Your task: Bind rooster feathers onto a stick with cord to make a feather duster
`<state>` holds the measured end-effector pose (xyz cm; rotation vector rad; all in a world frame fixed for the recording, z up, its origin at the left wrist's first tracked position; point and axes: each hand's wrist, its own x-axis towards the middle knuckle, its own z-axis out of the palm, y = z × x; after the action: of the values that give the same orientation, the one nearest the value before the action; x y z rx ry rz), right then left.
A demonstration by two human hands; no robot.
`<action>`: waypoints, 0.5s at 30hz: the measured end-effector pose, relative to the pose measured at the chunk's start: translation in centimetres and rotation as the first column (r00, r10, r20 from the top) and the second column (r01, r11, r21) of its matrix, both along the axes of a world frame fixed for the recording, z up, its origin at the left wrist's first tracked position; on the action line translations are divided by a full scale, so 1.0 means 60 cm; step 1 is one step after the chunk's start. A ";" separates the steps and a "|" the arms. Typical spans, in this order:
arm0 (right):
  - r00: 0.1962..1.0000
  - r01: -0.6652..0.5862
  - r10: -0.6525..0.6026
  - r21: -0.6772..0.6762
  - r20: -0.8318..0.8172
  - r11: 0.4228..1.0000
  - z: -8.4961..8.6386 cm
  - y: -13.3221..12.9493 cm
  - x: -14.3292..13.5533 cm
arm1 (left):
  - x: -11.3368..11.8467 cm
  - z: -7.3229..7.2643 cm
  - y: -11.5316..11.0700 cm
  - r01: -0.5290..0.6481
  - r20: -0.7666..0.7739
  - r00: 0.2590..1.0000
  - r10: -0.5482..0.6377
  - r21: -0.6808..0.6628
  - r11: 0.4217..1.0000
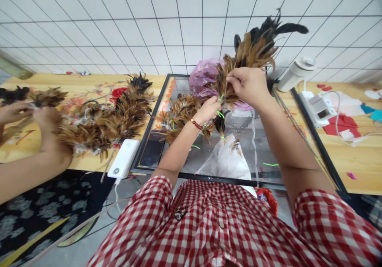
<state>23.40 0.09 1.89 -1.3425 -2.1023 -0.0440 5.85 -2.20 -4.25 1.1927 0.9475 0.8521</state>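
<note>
The right hand (pixel 249 86) is raised above the counter (pixel 355 159), its fingers closed on the lower end of a bundle of brown and black feathers (pixel 253 50) that fans up and to the right toward the tiled wall. The left hand (pixel 210 110), with a red bead bracelet (pixel 196 124) at the wrist, pinches the same bundle just below, beside a green rubber band (pixel 220 114). Under both hands lies a black-framed glass panel (pixel 238 151) set into the counter, with a loose heap of feathers (pixel 179 114) on its left part, a pink plastic bag (pixel 204 78) behind and a clear plastic bag (pixel 228 159) near the front. At far left another person's hands (pixel 36 117) hold feathers next to a large feather pile (pixel 104 119); a white power bank (pixel 123 158) lies at the counter edge. On the right stand a white bottle (pixel 297 74) and a white power strip (pixel 318 104).
</note>
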 end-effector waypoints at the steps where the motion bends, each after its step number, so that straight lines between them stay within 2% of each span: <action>1: 0.999 -0.010 0.010 -0.009 0.034 1.000 0.004 0.003 -0.004 | 0.002 -0.006 0.001 0.010 -0.038 0.999 -0.008 0.052 0.999; 4: 0.992 -0.055 0.058 -0.032 0.111 0.998 0.015 0.005 -0.017 | 0.006 -0.023 0.007 0.021 -0.163 0.986 0.023 0.263 0.965; 6: 0.982 -0.088 0.094 -0.048 0.161 0.995 0.021 0.011 -0.024 | 0.006 -0.025 0.007 0.059 -0.314 0.947 0.073 0.393 0.918; 8: 0.969 -0.117 0.131 -0.078 0.211 0.990 0.022 0.026 -0.025 | 0.004 -0.018 0.001 0.177 -0.536 0.834 0.132 0.486 0.856; 10: 0.958 -0.135 0.162 -0.127 0.238 0.983 0.017 0.050 -0.022 | 0.002 -0.004 -0.011 0.339 -0.734 0.650 0.194 0.509 0.791; 12: 0.959 -0.136 0.176 -0.182 0.221 0.974 0.004 0.075 -0.017 | 0.002 0.010 -0.025 0.466 -0.836 0.493 0.242 0.488 0.738; 13: 0.965 -0.135 0.175 -0.205 0.194 0.969 -0.005 0.087 -0.014 | 0.002 0.015 -0.032 0.495 -0.857 0.442 0.264 0.479 0.725; 15: 0.976 -0.144 0.177 -0.241 0.124 0.960 -0.024 0.105 -0.011 | 0.004 0.022 -0.042 0.494 -0.864 0.398 0.309 0.486 0.721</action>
<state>22.73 6.41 0.43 -1.3273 -2.3930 0.1820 6.07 -4.70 -2.94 2.5612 1.4679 0.3243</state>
